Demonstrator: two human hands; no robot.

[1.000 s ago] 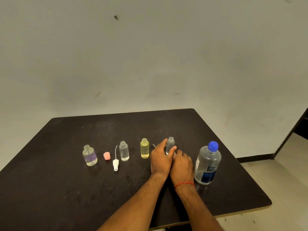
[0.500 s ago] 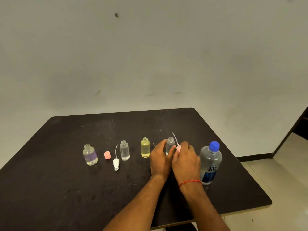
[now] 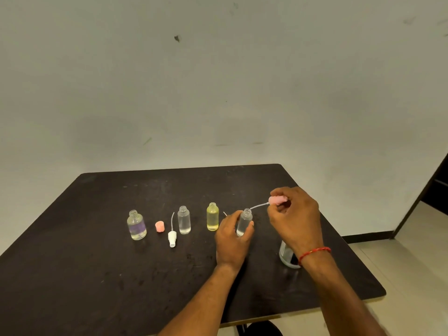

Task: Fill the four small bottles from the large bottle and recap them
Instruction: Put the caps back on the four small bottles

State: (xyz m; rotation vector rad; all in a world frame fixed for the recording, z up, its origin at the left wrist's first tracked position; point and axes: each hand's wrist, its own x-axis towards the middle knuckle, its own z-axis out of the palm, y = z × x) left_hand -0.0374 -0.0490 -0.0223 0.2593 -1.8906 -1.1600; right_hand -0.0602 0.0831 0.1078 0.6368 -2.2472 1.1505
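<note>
Setting: dark table (image 3: 97,275) across the lower half of the frame, pale wall above.

Left hand (image 3: 231,238): lower centre; fingers and thumb curled round the rightmost small bottle (image 3: 244,221), steadying it upright on the table.

Right hand (image 3: 294,214): right of centre, raised; fingertips pinching a pink spray cap (image 3: 277,200), nothing else held.

Dip tube (image 3: 258,206): thin and clear, slanting down and left from the pink spray cap; tip at the held bottle's open mouth, cannot tell whether inside.

Other small bottles: in a row to the left, all uncapped: purple-labelled bottle (image 3: 136,225) farthest left, clear bottle (image 3: 184,220), then yellow bottle (image 3: 212,217) just beside the left hand.

Loose caps: pink cap (image 3: 160,226) between the purple-labelled and clear bottles; white spray pump (image 3: 172,236) lying on its side just below and right of it.

Large bottle (image 3: 287,255): lower right, mostly hidden behind the right wrist; only its clear base showing.

Step in hand: probably recapping the held bottle.

Doing it well: swing the cap upright over the neck so the tube hangs straight; feed the tip in first; keep the left grip low, clear of the threads; seat squarely before twisting; stop at snug.

Risk: tube snagging on the rim and tipping the bottle.
</note>
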